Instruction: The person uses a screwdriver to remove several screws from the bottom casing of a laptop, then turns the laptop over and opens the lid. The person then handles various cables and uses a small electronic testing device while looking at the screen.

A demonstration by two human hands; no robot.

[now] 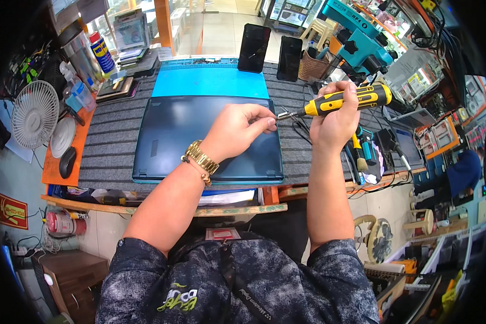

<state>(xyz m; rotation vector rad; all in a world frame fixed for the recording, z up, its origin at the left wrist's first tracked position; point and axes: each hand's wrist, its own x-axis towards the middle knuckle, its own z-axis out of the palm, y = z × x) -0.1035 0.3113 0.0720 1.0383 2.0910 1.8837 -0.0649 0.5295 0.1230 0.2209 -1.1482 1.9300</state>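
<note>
Head view shows your right hand with its grip around a yellow and black screwdriver. Your left hand has a narrow grip near the metal tip; I can't tell if it pinches anything. Under it, a dark laptop lies on the gray mat.

Two hands, one screwdriver, one dark-blue laptop and two standing phones show.

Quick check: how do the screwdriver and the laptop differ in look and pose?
The screwdriver is yellow and black; the laptop is dark blue. The screwdriver is slim and rounded, the laptop broad and thin. The right hand holds the screwdriver; the laptop lies flat beneath the left hand.
</note>
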